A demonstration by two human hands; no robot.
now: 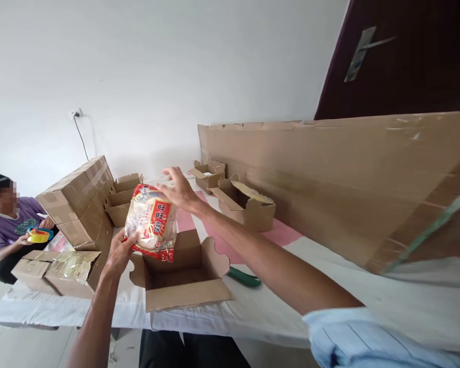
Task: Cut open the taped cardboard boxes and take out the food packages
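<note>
My left hand point(118, 251) grips the lower left corner of a red and clear snack bag point(152, 222) and holds it upright above an open cardboard box point(184, 292). My right hand point(179, 190) touches the bag's upper right edge with its fingers spread. The box stands on the white-covered table point(276, 312) right in front of me, flaps out, and its inside looks bare.
A long flat cardboard carton point(329, 179) lies along the right. Two small open boxes point(247, 204) sit behind. A taped carton point(80, 199) and more boxes stand left. A green-handled tool point(244, 278) lies beside the box. A seated person at left holds tape rolls point(39, 235).
</note>
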